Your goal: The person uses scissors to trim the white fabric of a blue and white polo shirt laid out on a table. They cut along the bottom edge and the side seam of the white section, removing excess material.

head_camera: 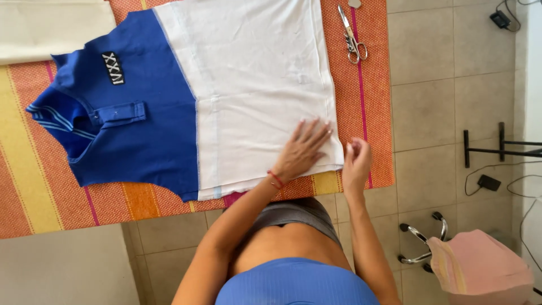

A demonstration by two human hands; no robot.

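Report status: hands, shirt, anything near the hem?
Left hand flat on polo shirt. Right hand pinching hem corner. Scissors lie apart on striped cloth.

Blue-and-white polo shirt (226, 85), orange striped cloth (372, 101)

Just 1 view, worn on the head, looking steeply down past the wearer's own torso onto the near edge of a striped orange cloth (68, 197) (table's far side toward the frame top). Close range, within arm's reach; tiled floor (446, 101) alongside at right.
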